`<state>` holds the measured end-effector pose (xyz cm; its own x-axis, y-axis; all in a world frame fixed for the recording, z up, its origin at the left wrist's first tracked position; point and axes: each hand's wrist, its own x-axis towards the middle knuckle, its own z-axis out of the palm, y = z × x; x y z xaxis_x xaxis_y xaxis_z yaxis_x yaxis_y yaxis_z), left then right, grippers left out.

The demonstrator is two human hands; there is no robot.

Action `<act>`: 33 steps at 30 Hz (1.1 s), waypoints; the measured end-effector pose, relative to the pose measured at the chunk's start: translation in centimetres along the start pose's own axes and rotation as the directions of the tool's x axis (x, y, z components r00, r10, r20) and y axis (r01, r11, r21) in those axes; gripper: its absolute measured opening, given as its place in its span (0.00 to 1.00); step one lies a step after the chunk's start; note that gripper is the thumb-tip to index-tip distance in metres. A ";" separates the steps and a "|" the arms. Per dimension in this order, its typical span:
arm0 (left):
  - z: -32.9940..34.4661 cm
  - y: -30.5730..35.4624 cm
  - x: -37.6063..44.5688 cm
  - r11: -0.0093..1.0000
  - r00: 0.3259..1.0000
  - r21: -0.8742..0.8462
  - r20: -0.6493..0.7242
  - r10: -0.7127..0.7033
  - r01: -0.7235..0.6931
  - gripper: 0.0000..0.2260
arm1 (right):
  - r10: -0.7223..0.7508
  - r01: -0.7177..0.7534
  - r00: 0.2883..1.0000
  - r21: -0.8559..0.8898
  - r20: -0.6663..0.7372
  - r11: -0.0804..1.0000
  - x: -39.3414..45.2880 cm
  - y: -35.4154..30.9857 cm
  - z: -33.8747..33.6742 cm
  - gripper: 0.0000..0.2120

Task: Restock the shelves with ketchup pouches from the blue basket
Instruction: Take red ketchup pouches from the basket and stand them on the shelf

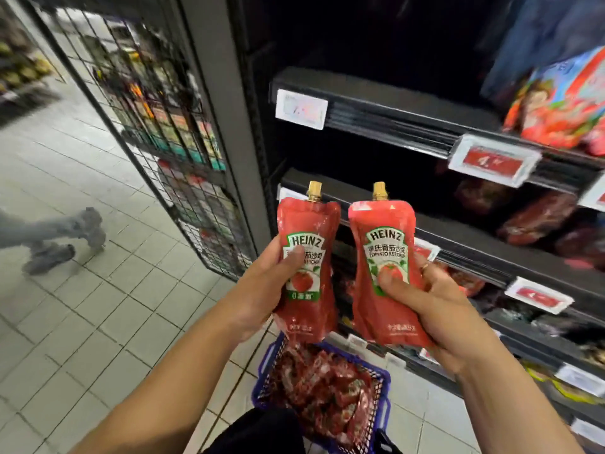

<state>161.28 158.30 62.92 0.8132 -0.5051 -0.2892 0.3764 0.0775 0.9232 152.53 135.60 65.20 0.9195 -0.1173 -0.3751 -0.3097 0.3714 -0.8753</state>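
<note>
My left hand (262, 290) grips a red Heinz ketchup pouch (309, 224) with a gold cap, held upright. Beside it, my right hand (435, 306) grips a second red ketchup pouch (383, 224), also upright, thumb on its front label. Both pouches are raised in front of the dark shelves (474, 244). Below my hands, the blue basket (381, 417) stands on the floor, holding several more red pouches.
Dark shelf boards with white and red price tags (494, 160) run to the right; red packets (563, 103) sit on the upper right shelf. A black wire rack (170, 136) stands at left. A person's legs (55, 239) cross the tiled floor at far left.
</note>
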 end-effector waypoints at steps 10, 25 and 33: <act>-4.5 7.0 6.6 0.987 0.985 0.053 0.085 0.148 -0.152 0.23 | -0.222 0.227 0.970 0.045 -0.102 0.973 3.1 -5.6 6.2 0.16; 0.6 25.5 22.9 0.849 0.857 0.177 0.247 0.452 -0.498 0.07 | -0.520 0.505 0.803 -0.131 -0.291 0.853 8.5 -14.5 7.6 0.22; 5.7 26.5 31.8 0.730 0.810 0.372 0.124 0.573 -0.574 0.16 | -0.534 0.512 0.801 -0.154 -0.269 0.845 9.7 -15.6 6.9 0.15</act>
<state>194.60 139.36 79.64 0.8195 -0.4711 0.3264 -0.3566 0.0268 0.9339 167.99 134.99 77.33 0.8370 -0.5406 0.0849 0.1719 0.1124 -0.9787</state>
